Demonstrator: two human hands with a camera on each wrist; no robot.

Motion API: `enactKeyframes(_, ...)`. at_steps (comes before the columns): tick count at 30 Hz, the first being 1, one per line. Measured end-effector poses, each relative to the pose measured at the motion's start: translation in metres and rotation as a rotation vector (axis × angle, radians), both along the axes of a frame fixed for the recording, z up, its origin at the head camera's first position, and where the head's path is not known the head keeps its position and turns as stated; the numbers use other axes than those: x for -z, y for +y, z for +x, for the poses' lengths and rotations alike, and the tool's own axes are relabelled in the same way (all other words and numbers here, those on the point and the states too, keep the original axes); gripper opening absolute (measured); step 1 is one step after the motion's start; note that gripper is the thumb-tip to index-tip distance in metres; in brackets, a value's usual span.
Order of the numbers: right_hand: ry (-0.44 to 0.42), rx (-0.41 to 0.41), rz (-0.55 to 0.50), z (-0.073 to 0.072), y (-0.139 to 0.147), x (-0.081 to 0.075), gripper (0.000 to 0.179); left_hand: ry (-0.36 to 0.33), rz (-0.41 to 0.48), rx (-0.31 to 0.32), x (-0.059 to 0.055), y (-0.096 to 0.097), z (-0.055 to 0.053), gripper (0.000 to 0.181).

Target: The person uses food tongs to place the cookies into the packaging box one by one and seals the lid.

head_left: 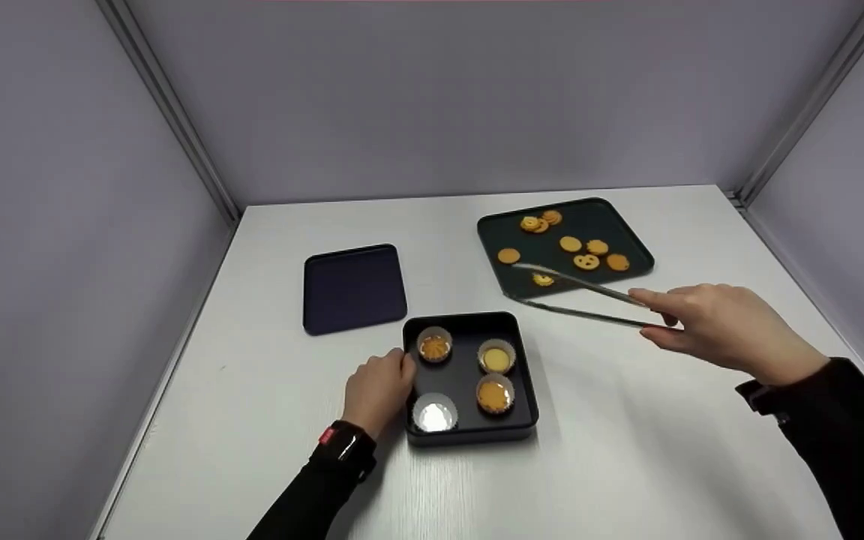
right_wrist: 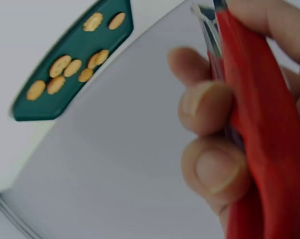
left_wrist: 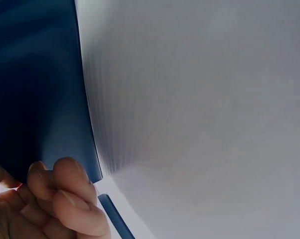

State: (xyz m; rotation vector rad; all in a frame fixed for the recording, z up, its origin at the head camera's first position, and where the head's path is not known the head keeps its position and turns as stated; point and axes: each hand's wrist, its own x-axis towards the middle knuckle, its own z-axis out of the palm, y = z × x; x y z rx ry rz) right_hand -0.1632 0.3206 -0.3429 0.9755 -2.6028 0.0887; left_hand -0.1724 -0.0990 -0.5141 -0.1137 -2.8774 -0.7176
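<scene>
My left hand (head_left: 378,390) grips the left rim of a black square baking pan (head_left: 466,386), its thumb at the edge; the left wrist view shows curled fingers at the pan's dark wall (left_wrist: 50,99). Inside stand paper cups: one cup with a cookie (head_left: 434,346) at back left, two more with cookies on the right, and an empty paper cup (head_left: 434,414) at front left. My right hand (head_left: 717,326) holds metal tongs (head_left: 586,283) by the red handles (right_wrist: 269,124). The tongs' tips are spread apart around a cookie (head_left: 543,280) at the green tray's near left corner.
The dark green tray (head_left: 612,225) at back right carries several cookies, a few overlapping at its far side. A flat dark purple tray (head_left: 353,291) lies at back left, behind the pan. Pale panels (head_left: 432,97) enclose the white table (head_left: 252,375) at back and sides.
</scene>
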Motion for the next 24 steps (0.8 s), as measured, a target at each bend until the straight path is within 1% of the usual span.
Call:
enactKeyframes(5, -0.082, 0.115, -0.068, -0.014, 0.007, 0.010, 0.030, 0.000, -0.001, -0.006, 0.001, 0.000, -0.001, 0.034)
enactKeyframes(9, -0.145, 0.173, -0.100, -0.025, 0.011, 0.021, 0.021, -0.007, -0.004, -0.004, 0.000, 0.000, -0.001, 0.034)
enactKeyframes(13, -0.237, 0.224, -0.120, -0.036, 0.014, 0.031, 0.016, -0.018, -0.001, -0.006, 0.000, -0.001, -0.001, 0.036)
enactKeyframes(16, -0.325, 0.258, -0.111, -0.045, 0.016, 0.037, 0.017, -0.023, 0.000, -0.006, -0.001, -0.001, -0.001, 0.035)
enactKeyframes(19, -0.405, 0.283, -0.088, -0.053, 0.016, 0.041, 0.025, -0.026, 0.000, -0.008, -0.001, -0.001, 0.000, 0.035)
enactKeyframes(21, -0.441, 0.294, -0.072, -0.057, 0.015, 0.043, 0.028, -0.019, -0.003, -0.008, -0.001, -0.001, 0.000, 0.034)
enactKeyframes(24, -0.473, 0.303, -0.051, -0.062, 0.013, 0.045, 0.023, -0.007, -0.002, -0.007, 0.000, 0.000, -0.001, 0.034)
